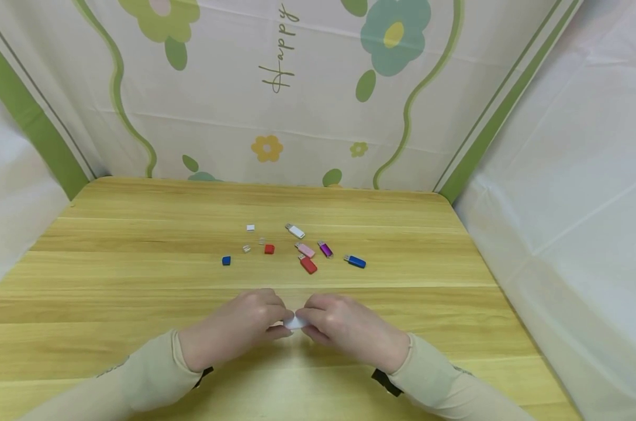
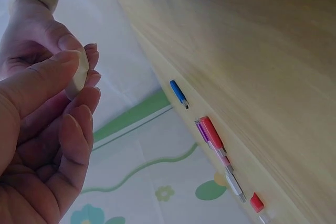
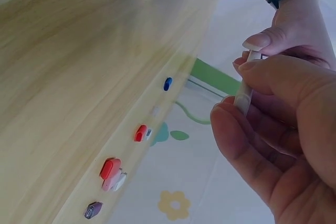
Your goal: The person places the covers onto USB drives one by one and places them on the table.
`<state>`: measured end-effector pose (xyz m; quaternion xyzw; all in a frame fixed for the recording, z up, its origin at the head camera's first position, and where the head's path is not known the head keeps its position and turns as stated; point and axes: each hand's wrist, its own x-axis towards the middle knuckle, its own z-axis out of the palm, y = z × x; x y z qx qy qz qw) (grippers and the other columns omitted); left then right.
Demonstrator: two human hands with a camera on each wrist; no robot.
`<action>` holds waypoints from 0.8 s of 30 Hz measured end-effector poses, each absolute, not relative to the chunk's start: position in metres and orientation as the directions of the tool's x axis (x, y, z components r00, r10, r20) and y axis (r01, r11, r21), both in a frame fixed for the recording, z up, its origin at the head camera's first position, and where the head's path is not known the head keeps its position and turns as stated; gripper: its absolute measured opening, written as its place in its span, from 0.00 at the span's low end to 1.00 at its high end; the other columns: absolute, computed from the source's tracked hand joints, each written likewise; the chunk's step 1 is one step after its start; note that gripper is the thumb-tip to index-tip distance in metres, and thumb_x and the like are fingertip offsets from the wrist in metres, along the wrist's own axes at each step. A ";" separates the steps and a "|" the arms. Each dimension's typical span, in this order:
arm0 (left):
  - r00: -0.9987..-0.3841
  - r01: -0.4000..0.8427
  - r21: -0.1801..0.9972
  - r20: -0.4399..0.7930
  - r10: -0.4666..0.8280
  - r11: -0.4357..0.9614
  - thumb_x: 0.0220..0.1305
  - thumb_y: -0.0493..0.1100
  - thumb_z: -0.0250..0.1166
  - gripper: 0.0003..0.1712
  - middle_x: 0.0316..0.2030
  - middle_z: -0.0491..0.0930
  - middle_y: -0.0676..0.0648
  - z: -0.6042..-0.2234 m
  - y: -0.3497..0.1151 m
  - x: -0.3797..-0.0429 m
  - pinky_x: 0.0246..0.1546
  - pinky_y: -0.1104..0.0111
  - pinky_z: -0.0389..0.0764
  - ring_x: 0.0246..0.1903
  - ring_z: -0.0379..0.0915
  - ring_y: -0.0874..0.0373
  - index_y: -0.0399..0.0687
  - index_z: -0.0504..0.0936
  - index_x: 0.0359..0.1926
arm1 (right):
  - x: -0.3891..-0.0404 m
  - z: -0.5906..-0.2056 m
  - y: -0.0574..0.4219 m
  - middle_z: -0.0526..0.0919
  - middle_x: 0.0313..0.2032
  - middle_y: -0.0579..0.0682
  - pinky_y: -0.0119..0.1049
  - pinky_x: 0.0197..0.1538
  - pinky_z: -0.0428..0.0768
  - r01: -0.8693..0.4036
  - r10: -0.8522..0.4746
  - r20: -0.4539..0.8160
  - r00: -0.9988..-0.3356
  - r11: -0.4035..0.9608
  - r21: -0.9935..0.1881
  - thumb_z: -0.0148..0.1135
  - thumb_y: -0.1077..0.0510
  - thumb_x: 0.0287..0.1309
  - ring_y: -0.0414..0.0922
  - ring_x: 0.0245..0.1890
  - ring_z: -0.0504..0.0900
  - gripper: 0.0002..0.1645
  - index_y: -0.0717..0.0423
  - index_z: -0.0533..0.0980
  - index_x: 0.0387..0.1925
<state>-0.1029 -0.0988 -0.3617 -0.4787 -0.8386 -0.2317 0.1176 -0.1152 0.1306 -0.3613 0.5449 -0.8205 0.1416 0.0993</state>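
Observation:
Above the front part of the table, my left hand (image 1: 244,321) and right hand (image 1: 346,324) meet at one small white USB stick (image 1: 295,323). Each hand pinches an end between thumb and fingers. In the left wrist view the white USB stick (image 2: 80,76) shows edge-on, its ends covered by fingertips. Seen from the right wrist, the white USB stick (image 3: 244,95) runs between the two hands; no metal plug can be made out. Beyond the hands lie a red USB stick (image 1: 308,264), a pink one (image 1: 305,250), a purple one (image 1: 325,249), a blue one (image 1: 356,261) and a white one (image 1: 296,231).
Left of the sticks lie loose caps: a blue cap (image 1: 226,261), a red cap (image 1: 269,249), a white cap (image 1: 251,227) and clear caps (image 1: 246,248). The wooden table (image 1: 139,234) ends at a flowered curtain (image 1: 318,117); white cloth (image 1: 570,234) hangs at the right.

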 end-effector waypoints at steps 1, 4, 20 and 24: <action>-0.517 0.855 0.281 0.415 0.749 0.435 0.51 0.37 0.78 0.08 0.28 0.82 0.54 -0.362 -0.099 -0.103 0.30 0.81 0.74 0.28 0.72 0.68 0.43 0.87 0.33 | -0.115 -0.361 0.131 0.81 0.34 0.43 0.16 0.36 0.72 -0.922 -0.867 0.312 -0.388 0.367 -0.127 0.71 0.62 0.57 0.33 0.31 0.75 0.09 0.57 0.84 0.41; -0.524 0.851 0.291 0.402 0.751 0.438 0.51 0.37 0.78 0.08 0.28 0.82 0.54 -0.363 -0.098 -0.103 0.31 0.81 0.75 0.29 0.73 0.68 0.43 0.87 0.33 | -0.115 -0.361 0.130 0.81 0.34 0.43 0.15 0.36 0.71 -0.919 -0.869 0.298 -0.394 0.370 -0.136 0.71 0.62 0.57 0.33 0.30 0.75 0.09 0.57 0.84 0.41; -0.570 0.816 0.324 0.317 0.758 0.478 0.52 0.39 0.77 0.07 0.26 0.81 0.59 -0.369 -0.097 -0.103 0.32 0.77 0.74 0.27 0.69 0.67 0.47 0.87 0.31 | -0.113 -0.365 0.129 0.80 0.32 0.43 0.15 0.35 0.71 -0.898 -0.874 0.225 -0.431 0.392 -0.199 0.72 0.62 0.57 0.32 0.29 0.72 0.08 0.54 0.83 0.39; -0.600 0.791 0.338 0.267 0.754 0.510 0.53 0.39 0.77 0.06 0.25 0.79 0.60 -0.369 -0.096 -0.103 0.31 0.75 0.73 0.27 0.67 0.67 0.49 0.87 0.31 | -0.114 -0.369 0.127 0.81 0.31 0.42 0.16 0.34 0.71 -0.890 -0.870 0.201 -0.450 0.419 -0.177 0.72 0.60 0.57 0.31 0.28 0.71 0.06 0.52 0.84 0.38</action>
